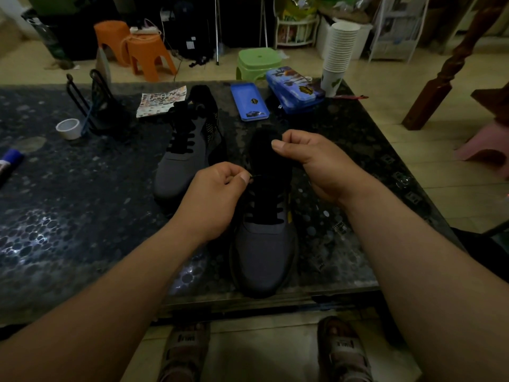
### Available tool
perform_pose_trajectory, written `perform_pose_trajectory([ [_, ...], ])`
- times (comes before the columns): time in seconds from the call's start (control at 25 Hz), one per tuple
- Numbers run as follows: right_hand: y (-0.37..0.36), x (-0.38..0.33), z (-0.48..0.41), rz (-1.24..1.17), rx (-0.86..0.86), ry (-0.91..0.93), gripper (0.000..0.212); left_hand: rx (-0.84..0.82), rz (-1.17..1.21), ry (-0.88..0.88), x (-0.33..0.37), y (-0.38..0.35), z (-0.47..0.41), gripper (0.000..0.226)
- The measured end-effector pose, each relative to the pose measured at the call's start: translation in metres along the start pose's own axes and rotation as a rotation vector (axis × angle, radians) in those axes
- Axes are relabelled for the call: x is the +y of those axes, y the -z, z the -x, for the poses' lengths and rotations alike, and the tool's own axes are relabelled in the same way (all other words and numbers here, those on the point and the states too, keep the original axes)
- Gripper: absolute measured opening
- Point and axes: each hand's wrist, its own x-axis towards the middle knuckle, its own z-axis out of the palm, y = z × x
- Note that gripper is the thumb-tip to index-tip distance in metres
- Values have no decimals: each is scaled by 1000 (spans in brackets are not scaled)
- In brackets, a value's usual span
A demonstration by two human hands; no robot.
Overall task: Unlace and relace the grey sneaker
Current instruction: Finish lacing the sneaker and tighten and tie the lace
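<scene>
A grey sneaker point(263, 249) with black laces stands on the dark table point(82, 216), its toe toward me near the front edge. My left hand point(214, 197) hovers over the sneaker's left side and pinches a black lace end between thumb and forefinger. My right hand point(311, 161) is at the sneaker's collar with curled fingers, holding the other black lace, which is hard to make out against the dark tongue. A second grey sneaker point(184, 150), laced, lies to the left and farther back.
Behind the shoes lie a blue tin lid point(249, 102), a blue printed tin point(294, 89), a stack of paper cups point(338, 53) and a colour sheet point(161, 102). A black wire rack point(96, 106), tape roll point(68, 128) and glue stick point(9, 161) sit left.
</scene>
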Motion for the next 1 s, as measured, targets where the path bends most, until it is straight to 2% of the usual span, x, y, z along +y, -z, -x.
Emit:
perform_pose_trajectory([
  [0.16,0,0,0,8,7,-3,29,-47,2,-22,0,-2,-1,18],
  [0.52,-2,-1,1,-24,23,-14,32,-19,-169,-124,-1,-1,-1,16],
  [0.84,-7,-1,3,-16,51,-23,24,26,-60,-71,1,-10,0,16],
  [1.0,-11,2,0,21,120,-33,18,80,27,-34,5,-20,7,17],
])
